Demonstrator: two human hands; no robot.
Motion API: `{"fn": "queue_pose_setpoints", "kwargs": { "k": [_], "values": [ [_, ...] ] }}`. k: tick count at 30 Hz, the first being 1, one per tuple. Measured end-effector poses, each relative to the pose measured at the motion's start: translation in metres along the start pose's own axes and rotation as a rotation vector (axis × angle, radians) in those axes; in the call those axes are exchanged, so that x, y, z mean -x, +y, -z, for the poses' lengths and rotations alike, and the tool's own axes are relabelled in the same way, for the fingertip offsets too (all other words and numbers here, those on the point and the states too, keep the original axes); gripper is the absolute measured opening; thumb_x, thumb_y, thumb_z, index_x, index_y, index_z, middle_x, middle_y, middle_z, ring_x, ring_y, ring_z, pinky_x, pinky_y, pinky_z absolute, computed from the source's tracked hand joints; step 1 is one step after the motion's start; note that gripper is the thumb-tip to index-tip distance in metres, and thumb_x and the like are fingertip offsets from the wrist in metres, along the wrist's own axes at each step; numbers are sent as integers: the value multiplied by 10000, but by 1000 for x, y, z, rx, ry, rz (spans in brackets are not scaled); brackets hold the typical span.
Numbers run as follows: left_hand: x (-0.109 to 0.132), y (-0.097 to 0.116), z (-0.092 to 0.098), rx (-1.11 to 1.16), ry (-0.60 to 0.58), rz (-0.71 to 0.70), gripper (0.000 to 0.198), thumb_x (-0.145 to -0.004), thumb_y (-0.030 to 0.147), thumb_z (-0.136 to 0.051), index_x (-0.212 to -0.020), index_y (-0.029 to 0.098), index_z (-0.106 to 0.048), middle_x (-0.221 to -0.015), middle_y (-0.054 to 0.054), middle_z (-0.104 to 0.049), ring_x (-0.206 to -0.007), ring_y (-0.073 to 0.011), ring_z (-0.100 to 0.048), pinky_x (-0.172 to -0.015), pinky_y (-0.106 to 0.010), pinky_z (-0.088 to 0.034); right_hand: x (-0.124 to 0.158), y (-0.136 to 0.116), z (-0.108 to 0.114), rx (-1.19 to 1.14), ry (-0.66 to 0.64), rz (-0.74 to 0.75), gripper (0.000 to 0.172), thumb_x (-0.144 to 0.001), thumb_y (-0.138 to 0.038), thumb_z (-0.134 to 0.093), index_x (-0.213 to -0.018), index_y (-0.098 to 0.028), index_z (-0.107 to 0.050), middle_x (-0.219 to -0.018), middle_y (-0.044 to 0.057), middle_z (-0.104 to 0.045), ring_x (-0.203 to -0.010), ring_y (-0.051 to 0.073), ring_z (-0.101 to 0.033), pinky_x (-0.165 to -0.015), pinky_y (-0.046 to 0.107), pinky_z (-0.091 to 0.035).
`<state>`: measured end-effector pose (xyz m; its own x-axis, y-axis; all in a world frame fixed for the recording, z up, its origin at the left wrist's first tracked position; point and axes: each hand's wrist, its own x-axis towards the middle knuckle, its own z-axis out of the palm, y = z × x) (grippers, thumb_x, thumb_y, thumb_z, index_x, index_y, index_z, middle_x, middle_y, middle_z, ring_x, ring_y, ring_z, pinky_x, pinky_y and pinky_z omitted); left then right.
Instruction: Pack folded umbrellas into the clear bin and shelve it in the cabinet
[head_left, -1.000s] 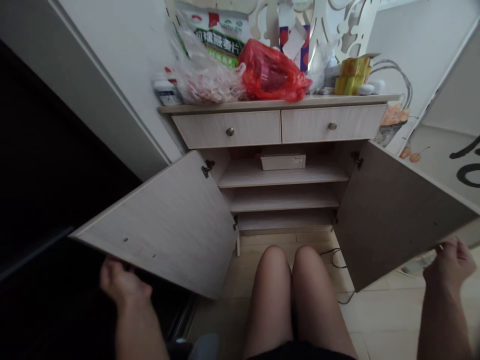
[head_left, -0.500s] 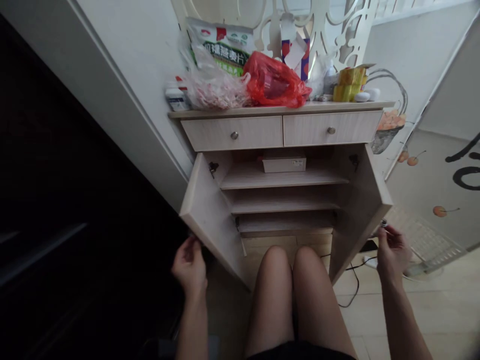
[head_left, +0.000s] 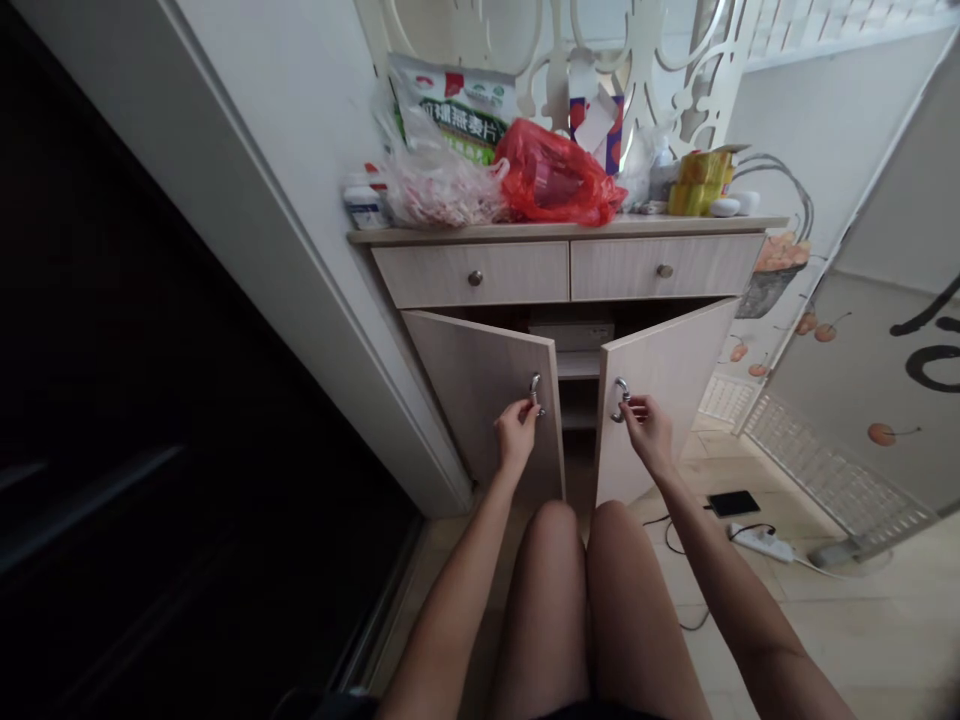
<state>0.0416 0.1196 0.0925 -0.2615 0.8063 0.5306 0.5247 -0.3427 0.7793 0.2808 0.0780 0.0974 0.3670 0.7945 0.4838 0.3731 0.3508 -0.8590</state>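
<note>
A pale wood cabinet stands before my knees, its left door and right door both partly ajar. My left hand pinches the lower part of the curved metal left door handle. On the other door, my right hand has its fingers closed on the matching right door handle. Through the gap between the doors, a white box shows on the upper shelf; the doors hide most of the inside.
Above the doors sit two knobbed drawers. The cabinet top carries a red plastic bag, a clear bag, an oatmeal packet and yellow packs. A power strip and a phone lie on the floor at right.
Both doors have swung inward from wide open to a narrow gap. My hands have come from far apart to near the middle, still on the handles.
</note>
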Motion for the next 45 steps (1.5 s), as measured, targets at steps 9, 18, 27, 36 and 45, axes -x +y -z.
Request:
{"fn": "queue_pose_setpoints", "kwargs": {
  "k": [9, 18, 27, 36, 45],
  "values": [
    [-42, 4, -50, -105, -96, -20, 81, -855, 174, -673, -898, 154, -738, -908, -101, -760, -822, -186, -698, -793, -293, -491, -49, 6, -65, 176, -45, 41, 371, -900, -567, -462, -855, -217, -577, -895, 81, -726, -756, 211, -687, -681, 320, -484],
    [-66, 2, -71, -143, -147, 2, 113, -876, 189, -655, -936, 152, -743, -922, -111, -758, -846, -194, -700, -789, -295, -484, -76, 13, -92, 238, -57, 49, 328, -912, -518, -450, -834, -216, -554, -894, 79, -720, -763, 209, -671, -678, 305, -440],
    [-83, 3, -82, -185, -175, 10, 121, -887, 208, -653, -938, 147, -745, -941, -131, -758, -875, -205, -699, -791, -287, -462, -99, 25, -114, 280, -43, 16, 320, -915, -505, -462, -837, -212, -564, -858, 86, -705, -755, 217, -650, -677, 301, -426],
    [-95, 4, -91, -230, -196, 15, 129, -896, 231, -652, -940, 152, -744, -958, -132, -759, -869, -204, -697, -791, -279, -453, -113, 32, -126, 278, -27, 39, 284, -916, -476, -451, -820, -224, -539, -834, 81, -691, -722, 214, -623, -665, 302, -413],
    [-106, 6, -97, -263, -226, 43, 162, -915, 225, -628, -987, 143, -746, -1002, -147, -761, -900, -210, -700, -783, -276, -449, -125, 28, -132, 332, -61, 2, 213, -908, -384, -499, -862, -187, -567, -852, 99, -694, -736, 209, -621, -661, 290, -398]
  ]
}}
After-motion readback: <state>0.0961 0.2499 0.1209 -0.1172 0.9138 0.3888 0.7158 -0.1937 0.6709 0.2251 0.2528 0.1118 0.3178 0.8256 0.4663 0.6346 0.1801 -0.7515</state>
